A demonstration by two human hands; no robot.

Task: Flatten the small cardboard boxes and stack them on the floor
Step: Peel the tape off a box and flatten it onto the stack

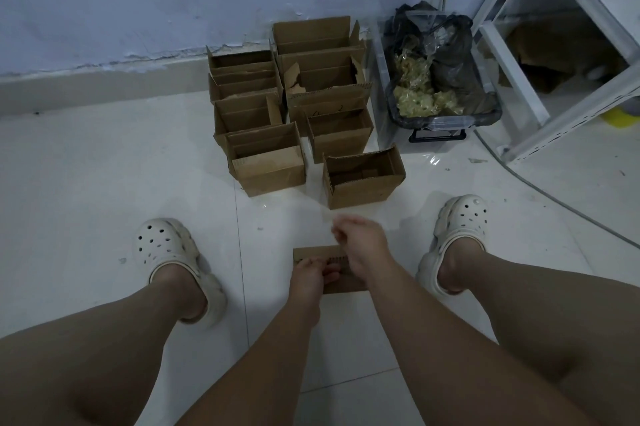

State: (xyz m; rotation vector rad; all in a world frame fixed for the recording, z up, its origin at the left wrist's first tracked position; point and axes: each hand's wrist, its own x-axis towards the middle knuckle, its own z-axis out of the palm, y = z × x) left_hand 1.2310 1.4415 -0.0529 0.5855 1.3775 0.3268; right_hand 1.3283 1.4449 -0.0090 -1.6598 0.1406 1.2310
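Observation:
Several open small cardboard boxes stand upright on the white tile floor by the wall, the nearest ones at the front left [270, 162] and front right [362, 177]. Between my feet a flattened cardboard piece [315, 254] lies low over the floor. My left hand [311, 278] grips its near edge with curled fingers. My right hand [362, 247] is above the piece's right part, blurred, fingers loosely curled; whether it holds anything cannot be told.
A clear plastic bin [440, 120] lined with a black bag of scraps stands right of the boxes. A white metal shelf frame [519, 79] and a grey cable [540, 190] lie further right. My feet in white clogs [173, 252] flank the hands.

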